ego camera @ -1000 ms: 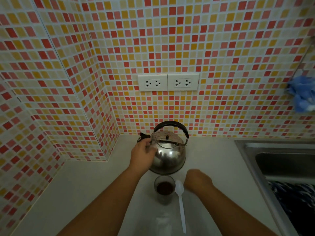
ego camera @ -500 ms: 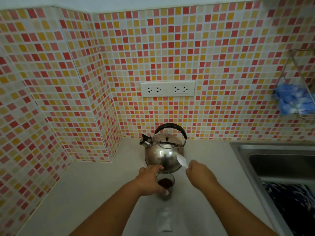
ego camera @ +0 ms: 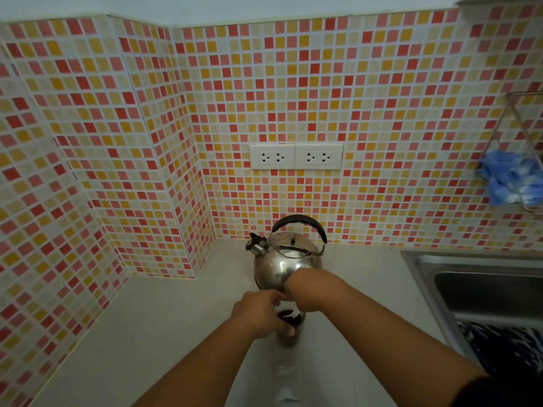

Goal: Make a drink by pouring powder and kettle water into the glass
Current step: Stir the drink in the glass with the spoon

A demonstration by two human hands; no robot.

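Note:
A steel kettle (ego camera: 279, 264) with a black handle stands on the pale counter near the back wall. Just in front of it is a small glass (ego camera: 289, 334) with dark drink in it. My left hand (ego camera: 257, 315) is wrapped around the glass's left side. My right hand (ego camera: 305, 292) hovers right over the glass's mouth, fingers pointing down and closed on the white spoon, which is almost wholly hidden. A pale shape shows inside the dark liquid (ego camera: 289, 315).
A clear empty sachet (ego camera: 284, 374) lies on the counter (ego camera: 176, 333) in front of the glass. A steel sink (ego camera: 476, 289) is at the right, with dark patterned cloth (ego camera: 505, 348) near it. A wire rack with a blue cloth (ego camera: 511, 179) hangs on the tiled wall. Two sockets (ego camera: 295, 156) are above the kettle.
My left hand left the kettle and took hold of the glass. My right hand picked up the spoon from the counter and brought it down over the glass.

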